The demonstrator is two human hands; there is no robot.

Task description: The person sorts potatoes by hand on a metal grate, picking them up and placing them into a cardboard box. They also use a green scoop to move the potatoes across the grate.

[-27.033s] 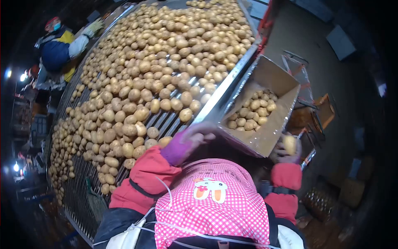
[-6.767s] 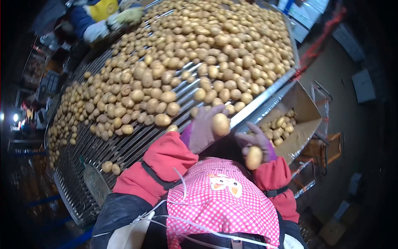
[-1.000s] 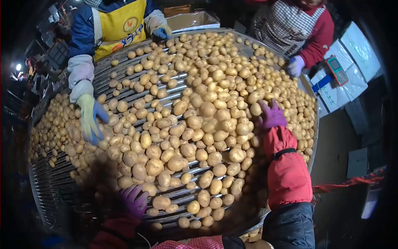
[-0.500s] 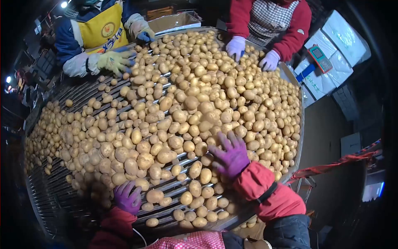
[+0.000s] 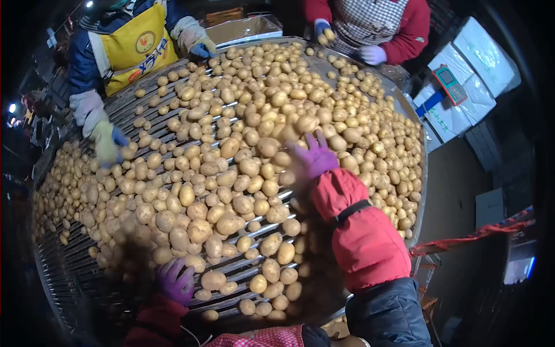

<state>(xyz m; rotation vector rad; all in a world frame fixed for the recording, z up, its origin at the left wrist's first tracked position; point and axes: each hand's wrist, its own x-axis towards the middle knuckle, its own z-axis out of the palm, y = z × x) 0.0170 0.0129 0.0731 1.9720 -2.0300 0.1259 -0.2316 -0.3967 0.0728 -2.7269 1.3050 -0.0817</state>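
L glove (image 5: 176, 281) & R glove (image 5: 317, 155) are showing purple; R sleeve (image 5: 373, 246) is glaring red w/ blk band (image 5: 352, 210). Potatoes (image 5: 199, 231) are looking tan to yel. to me. Pink-&-wht check is covering the near apron (image 5: 263, 337). Across, one co-worker's apron (image 5: 118, 52) is showing yel.; the other co-worker's apron (image 5: 370, 20), dk-&-wht check. Display unit (image 5: 455, 91) is showing red w/ teal screen (image 5: 445, 75).

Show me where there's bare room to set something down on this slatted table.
Bare slats show at lower left, below the potatoes and left of the left hand. A narrower strip lies between the yellow apron and the potatoes. Crowded: the middle and right, around the right hand.
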